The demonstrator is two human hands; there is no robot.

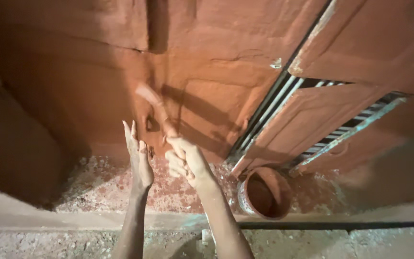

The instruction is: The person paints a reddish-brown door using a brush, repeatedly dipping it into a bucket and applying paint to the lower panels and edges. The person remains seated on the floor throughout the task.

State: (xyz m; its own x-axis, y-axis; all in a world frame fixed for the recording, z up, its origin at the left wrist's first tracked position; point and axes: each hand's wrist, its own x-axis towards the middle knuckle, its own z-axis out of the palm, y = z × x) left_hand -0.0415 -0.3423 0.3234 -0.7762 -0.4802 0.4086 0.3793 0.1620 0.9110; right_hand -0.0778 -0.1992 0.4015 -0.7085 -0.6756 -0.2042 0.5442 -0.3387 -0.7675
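Both of my arms reach forward toward a reddish-brown, clay-coated wall (97,72). My left hand (139,158) is open, its fingers straight and pressed together, held edge-on just left of my right hand. My right hand (184,160) is closed around the lower end of a long thin clay-covered stick (156,108). The stick slants up to the left and looks blurred. Its shadow falls on the wall beside it. Both hands are smeared with reddish clay.
A round clay pot (264,192) with dark red contents stands on the speckled floor right of my hands. Behind it a reddish door or shutter with metal bars (312,105) leans diagonally. A pale concrete ledge (73,218) runs across the foreground.
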